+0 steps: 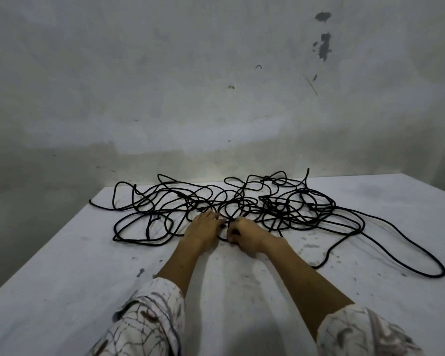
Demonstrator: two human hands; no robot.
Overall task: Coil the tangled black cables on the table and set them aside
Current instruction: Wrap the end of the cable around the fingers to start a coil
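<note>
Head view: black cables (pixel 272 209) lie in a loose tangle across the far half of the table (pixel 62 291), reaching its far edge, w/ one long loop trailing toward the right edge. Both hands sit side by side at the near-centre of the tangle. Left hand (pixel 203 228) rests flat, fingers straight on the strands; right hand (pixel 244 233) has fingers curled, apparently pinching a strand, though it's blurry there.
</note>
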